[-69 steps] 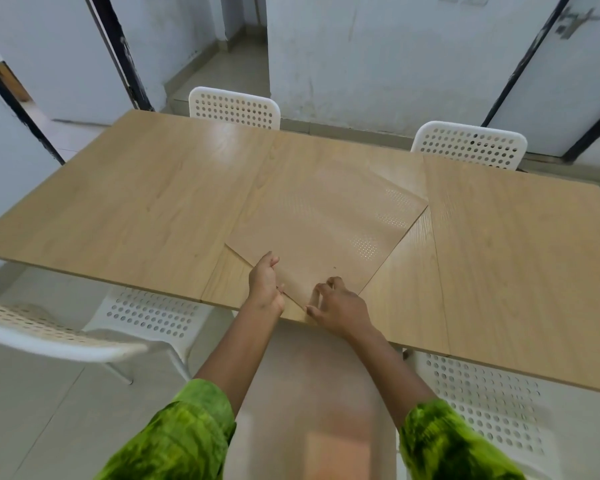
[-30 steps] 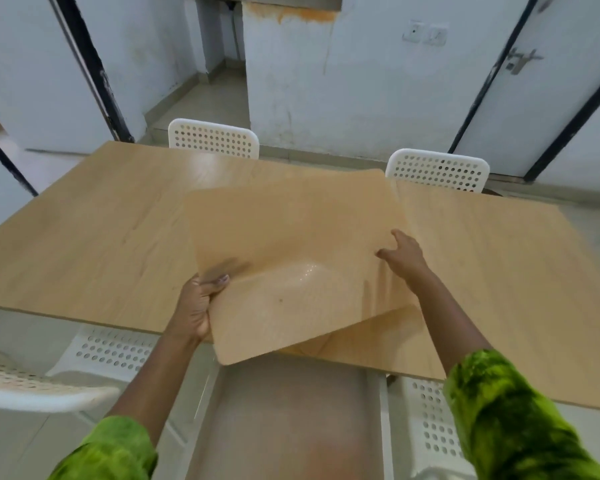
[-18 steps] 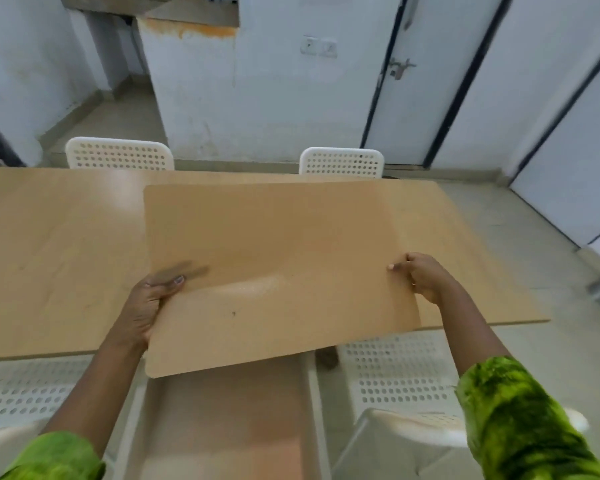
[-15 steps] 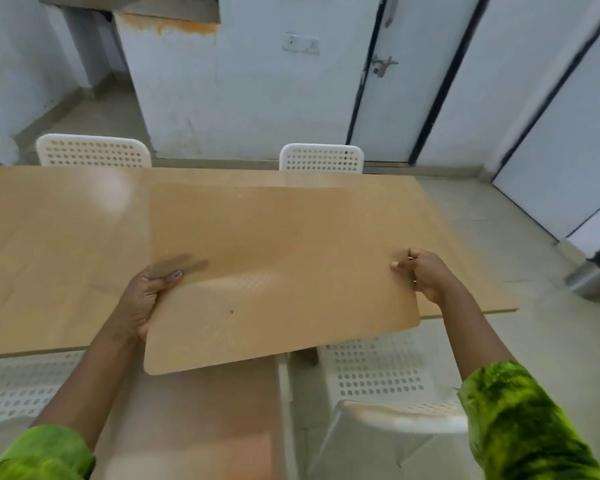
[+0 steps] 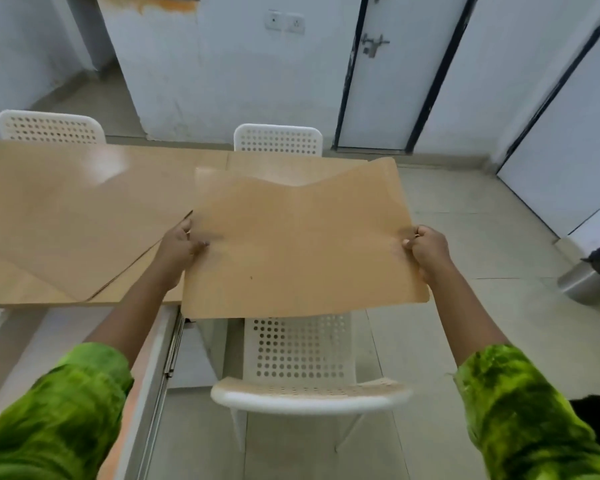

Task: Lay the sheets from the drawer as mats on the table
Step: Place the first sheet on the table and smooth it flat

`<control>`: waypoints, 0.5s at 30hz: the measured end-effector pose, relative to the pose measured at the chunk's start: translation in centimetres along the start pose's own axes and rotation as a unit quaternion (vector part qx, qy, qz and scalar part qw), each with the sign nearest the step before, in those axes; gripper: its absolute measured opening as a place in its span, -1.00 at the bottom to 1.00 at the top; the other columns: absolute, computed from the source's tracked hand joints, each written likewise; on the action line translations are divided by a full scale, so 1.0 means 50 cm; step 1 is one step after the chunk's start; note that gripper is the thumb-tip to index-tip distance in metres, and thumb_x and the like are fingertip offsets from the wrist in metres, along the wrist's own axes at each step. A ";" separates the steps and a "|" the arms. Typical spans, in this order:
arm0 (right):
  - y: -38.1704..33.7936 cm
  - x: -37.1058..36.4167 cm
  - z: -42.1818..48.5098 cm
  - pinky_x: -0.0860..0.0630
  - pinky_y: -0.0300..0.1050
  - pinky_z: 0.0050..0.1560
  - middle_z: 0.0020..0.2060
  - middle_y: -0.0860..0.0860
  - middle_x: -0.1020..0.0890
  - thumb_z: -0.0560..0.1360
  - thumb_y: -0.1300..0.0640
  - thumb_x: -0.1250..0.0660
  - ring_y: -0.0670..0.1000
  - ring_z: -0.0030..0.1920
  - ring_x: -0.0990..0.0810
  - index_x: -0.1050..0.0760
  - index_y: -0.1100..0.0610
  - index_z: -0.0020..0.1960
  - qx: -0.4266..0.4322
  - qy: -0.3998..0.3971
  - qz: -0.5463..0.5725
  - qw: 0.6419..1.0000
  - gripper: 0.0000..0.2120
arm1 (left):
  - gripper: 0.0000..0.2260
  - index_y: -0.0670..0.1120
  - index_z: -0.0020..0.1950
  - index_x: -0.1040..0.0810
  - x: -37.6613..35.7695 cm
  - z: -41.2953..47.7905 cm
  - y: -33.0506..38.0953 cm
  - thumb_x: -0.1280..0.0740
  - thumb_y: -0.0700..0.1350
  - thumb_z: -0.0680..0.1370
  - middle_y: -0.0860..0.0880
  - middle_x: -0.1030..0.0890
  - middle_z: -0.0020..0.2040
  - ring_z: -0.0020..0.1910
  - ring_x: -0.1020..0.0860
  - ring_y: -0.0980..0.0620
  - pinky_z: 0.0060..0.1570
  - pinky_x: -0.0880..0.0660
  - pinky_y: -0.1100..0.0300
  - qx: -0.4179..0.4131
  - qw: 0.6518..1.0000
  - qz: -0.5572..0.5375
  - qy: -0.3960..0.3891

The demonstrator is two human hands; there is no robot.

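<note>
I hold a tan, wood-coloured sheet [image 5: 302, 244] in the air over the right end of the wooden table [image 5: 66, 209]. My left hand [image 5: 179, 245] grips its left edge and my right hand [image 5: 426, 251] grips its right edge. The sheet sags a little along its far edge. More sheets [image 5: 84, 258] of the same colour lie turned at an angle on the table to the left. The open drawer [image 5: 153, 375] juts out below the table's near edge.
A white perforated chair [image 5: 302, 358] stands just below the held sheet. Two more white chairs [image 5: 278, 140] stand at the far side. A metal bin [image 5: 589, 278] sits on the floor at the right, near the doors.
The sheet has been lifted off the stack and carried to the right, from the table's middle to its right end. My view has turned right with it.
</note>
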State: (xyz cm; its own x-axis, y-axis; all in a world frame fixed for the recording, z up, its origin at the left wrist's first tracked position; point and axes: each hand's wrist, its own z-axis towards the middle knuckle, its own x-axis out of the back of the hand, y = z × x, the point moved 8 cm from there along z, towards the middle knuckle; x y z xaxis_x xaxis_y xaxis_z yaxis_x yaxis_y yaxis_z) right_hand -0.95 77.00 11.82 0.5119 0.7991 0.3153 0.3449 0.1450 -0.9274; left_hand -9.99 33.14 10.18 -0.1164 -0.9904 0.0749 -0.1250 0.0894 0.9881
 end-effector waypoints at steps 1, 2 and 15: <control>0.004 0.014 0.015 -0.47 -0.08 -0.18 -0.14 0.10 -0.58 0.44 0.43 -0.16 0.05 -0.20 -0.52 -0.53 0.18 -0.14 0.007 0.012 -0.015 1.000 -0.76 | -0.59 -0.14 0.34 -0.41 -0.017 0.007 0.004 -0.25 -0.38 0.51 -0.15 -0.56 0.13 0.05 -0.54 -0.15 -0.01 -0.53 -0.01 -0.005 0.999 0.034 0.018; 0.008 0.026 0.031 -0.45 -0.10 -0.21 -0.12 0.10 -0.58 0.44 0.41 -0.17 0.06 -0.17 -0.50 -0.54 0.22 -0.09 0.011 0.025 -0.030 0.999 -0.79 | -0.58 -0.14 0.37 -0.39 -0.032 0.017 0.008 -0.25 -0.36 0.52 -0.13 -0.54 0.14 0.04 -0.54 -0.14 -0.04 -0.53 0.00 -0.011 0.997 0.060 0.037; 0.112 -0.004 0.192 -0.27 -0.20 -0.43 -0.22 0.10 -0.48 0.43 0.38 -0.22 0.01 -0.29 -0.37 -0.48 0.40 -0.11 -0.031 0.081 -0.090 0.992 -0.90 | -0.54 -0.13 0.44 -0.30 -0.089 0.181 -0.117 -0.22 -0.31 0.54 -0.10 -0.50 0.24 0.16 -0.51 -0.15 0.14 -0.49 0.00 0.099 0.986 0.103 0.085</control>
State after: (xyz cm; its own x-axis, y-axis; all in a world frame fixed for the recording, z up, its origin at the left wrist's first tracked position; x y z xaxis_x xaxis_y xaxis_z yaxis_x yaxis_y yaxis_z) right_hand -6.68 83.24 4.63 0.5551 0.6585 0.5082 0.4875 0.2374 -0.8402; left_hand -17.67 38.00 2.87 0.0046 -0.9507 0.3100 -0.3086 0.2935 0.9048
